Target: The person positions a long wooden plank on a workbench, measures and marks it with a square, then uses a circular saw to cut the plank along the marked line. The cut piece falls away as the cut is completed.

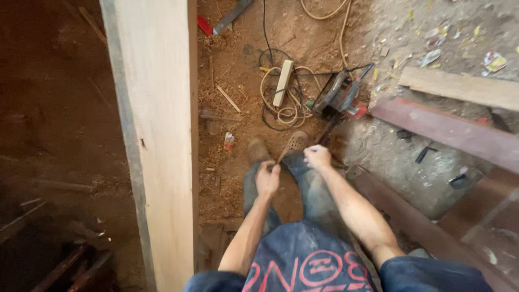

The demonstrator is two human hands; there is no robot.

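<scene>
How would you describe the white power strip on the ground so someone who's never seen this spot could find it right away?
Start at the tall pale wooden plank standing on the left and look right across the sawdust-strewn dirt. Just left of the circular saw lies the power strip, a slim white bar resting on a loose coil of cream cable. It is the only straight white piece among the curled cords.

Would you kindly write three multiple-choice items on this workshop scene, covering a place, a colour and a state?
1. Where does the circular saw lie?
A. on the plank
B. on the dirt floor beside the coiled cords
C. in a hand

2. What colour is the power strip?
A. white
B. black
C. green

3. How are the left hand and right hand?
A. flat on the upright plank
B. closed, near the knees
C. holding the saw

Answers: 1 B, it rests by the cords; 2 A, its pale casing; 3 B, both are curled by the trouser legs.
</scene>
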